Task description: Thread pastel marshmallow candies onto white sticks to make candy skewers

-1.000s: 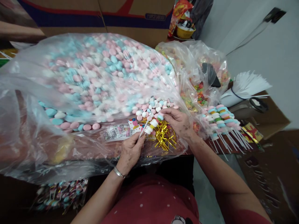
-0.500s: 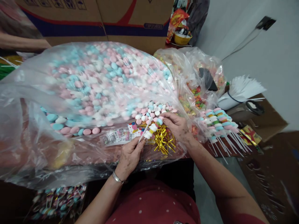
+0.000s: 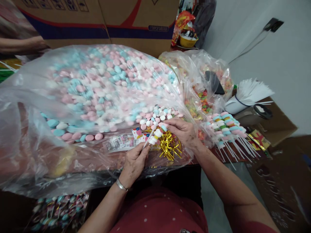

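Observation:
My left hand (image 3: 134,161) is closed around the lower end of a thin white stick (image 3: 150,136) that points up and away. Beside the stick, a slanting row of marshmallows (image 3: 154,139) runs from white through yellow and white to blue and pink. At its upper end, the fingertips of my right hand (image 3: 183,131) pinch the pink and blue marshmallows. I cannot tell whether the stick passes through the row. Just below the right fingers lies a bunch of gold twist ties (image 3: 170,147). Loose pink, white and blue marshmallows (image 3: 157,116) spill from the bag's mouth behind my hands.
A big clear plastic bag (image 3: 97,81) of marshmallows covers much of the table. Finished marshmallow skewers (image 3: 227,126) are piled to the right, near a container of white sticks (image 3: 250,92). A cardboard box (image 3: 141,19) stands behind. Another person's hand (image 3: 36,43) shows at far left.
My right fingers and the marshmallow row have shifted very slightly left. Both hands keep their grip. The other person's hand at far left has changed its pose.

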Motion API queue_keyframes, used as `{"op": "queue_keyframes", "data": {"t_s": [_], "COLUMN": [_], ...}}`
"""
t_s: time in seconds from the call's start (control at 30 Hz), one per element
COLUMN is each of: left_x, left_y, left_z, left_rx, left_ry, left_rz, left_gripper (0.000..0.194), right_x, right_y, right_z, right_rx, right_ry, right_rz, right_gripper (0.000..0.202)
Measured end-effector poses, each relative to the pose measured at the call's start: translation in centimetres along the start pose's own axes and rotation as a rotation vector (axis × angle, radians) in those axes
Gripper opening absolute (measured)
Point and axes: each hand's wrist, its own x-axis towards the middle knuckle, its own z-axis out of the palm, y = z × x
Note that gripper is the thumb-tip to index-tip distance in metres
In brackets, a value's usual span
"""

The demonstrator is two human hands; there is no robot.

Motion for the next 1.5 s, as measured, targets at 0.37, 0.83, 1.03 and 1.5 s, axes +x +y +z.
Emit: {"op": "queue_keyframes", "data": {"t_s": [0.37, 0.83, 1.03, 1.5], "left_x": [0.1, 0.0, 0.0, 0.1], "left_y": [0.5, 0.4, 0.0, 0.2], "left_z": [0.0, 0.0, 0.1, 0.0], "left_rx": [-0.061, -0.098, -0.101, -0.046], "left_ry": [0.003, 0.017, 0.014, 0.034], "left_rz": [-0.034, -0.031, -0.032, -0.044], "left_gripper": [0.027, 0.024, 0.025, 0.029], "right_x": [0.3, 0.2, 0.8, -0.7], "right_y": [0.5, -0.1, 0.0, 0.7], "right_z": [0.4, 1.5, 2.9, 2.1], "right_rx": [-0.251, -0.055, 0.420, 0.140], "right_ry": [-0.046, 0.083, 0.274, 0.203], "right_rz": [-0.155, -0.007, 0.298, 0.159], "right_gripper": [0.023, 0.018, 0.013, 0.020]}}
